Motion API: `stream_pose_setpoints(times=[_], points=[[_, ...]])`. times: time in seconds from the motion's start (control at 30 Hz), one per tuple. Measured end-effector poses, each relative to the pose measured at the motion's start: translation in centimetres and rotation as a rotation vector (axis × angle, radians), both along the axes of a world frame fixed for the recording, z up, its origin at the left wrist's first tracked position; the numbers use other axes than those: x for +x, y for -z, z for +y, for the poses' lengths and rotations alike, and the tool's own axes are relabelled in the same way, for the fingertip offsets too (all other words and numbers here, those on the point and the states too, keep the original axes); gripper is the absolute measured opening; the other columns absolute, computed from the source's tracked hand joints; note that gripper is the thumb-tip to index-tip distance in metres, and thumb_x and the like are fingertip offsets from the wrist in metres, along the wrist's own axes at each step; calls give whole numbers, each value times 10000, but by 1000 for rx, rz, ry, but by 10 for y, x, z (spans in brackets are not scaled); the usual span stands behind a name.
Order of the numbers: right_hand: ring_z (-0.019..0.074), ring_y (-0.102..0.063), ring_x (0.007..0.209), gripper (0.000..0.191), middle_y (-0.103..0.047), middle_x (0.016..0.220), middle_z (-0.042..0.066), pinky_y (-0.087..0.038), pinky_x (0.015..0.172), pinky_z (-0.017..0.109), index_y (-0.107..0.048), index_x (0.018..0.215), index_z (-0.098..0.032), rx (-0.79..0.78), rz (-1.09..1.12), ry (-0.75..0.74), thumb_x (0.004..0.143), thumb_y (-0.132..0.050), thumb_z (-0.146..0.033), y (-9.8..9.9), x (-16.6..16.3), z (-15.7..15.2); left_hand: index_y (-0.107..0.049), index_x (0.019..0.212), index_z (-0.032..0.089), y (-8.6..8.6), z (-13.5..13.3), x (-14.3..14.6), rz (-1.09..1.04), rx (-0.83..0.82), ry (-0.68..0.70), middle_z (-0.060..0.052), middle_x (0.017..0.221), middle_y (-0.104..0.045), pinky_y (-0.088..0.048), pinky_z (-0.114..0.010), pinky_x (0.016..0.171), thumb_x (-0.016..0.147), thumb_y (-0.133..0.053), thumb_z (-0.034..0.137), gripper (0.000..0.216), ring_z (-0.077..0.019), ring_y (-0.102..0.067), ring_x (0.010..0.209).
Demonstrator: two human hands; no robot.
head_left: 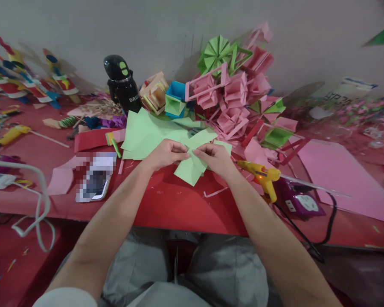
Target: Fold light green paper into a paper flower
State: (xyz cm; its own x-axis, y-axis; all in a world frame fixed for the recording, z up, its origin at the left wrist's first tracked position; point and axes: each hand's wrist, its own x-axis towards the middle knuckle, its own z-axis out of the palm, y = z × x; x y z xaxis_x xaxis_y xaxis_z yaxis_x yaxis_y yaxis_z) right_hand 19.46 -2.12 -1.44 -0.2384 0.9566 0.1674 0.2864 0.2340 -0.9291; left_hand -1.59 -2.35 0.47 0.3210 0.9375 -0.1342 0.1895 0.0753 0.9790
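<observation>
Between my two hands is a folded piece of light green paper, held above the red tabletop near its front. My left hand pinches its left side with thumb and fingers. On the other side my right hand pinches it close to the middle, the two thumbs almost meeting. Larger light green sheets lie flat just behind, with dark-handled scissors resting on them. A yellow glue gun with a small orange light lies right of my right hand.
Pink folded-paper baskets pile up at the back, beside a black bottle. A phone lies left of my left forearm. At right are a purple power socket with a black cable and a pink sheet. A white cable hangs at left.
</observation>
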Motion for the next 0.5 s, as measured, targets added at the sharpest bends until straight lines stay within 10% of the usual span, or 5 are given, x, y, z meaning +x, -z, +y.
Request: stream_pose_setpoints(times=[0.33,0.5], points=[[127,-504,613,382,-637,692,13,-423,572,283,-723,779,-181,18,2,53,799,-723,-562,3,2,4,-727,826,163,0,1,-5,1,47,15,-30,729,-676,-570,-307,651,698,-857,399,298,-154,-635,687],[302,-571,1256,637,-628,1325,119,-498,1015,474,-676,1265,-266,325,-126,22,737,-792,-602,3,3,-1,-704,821,149,-1,2,-3,0,81,-90,-30,778,-665,-586,-302,647,679,-877,374,318,-127,-622,645]])
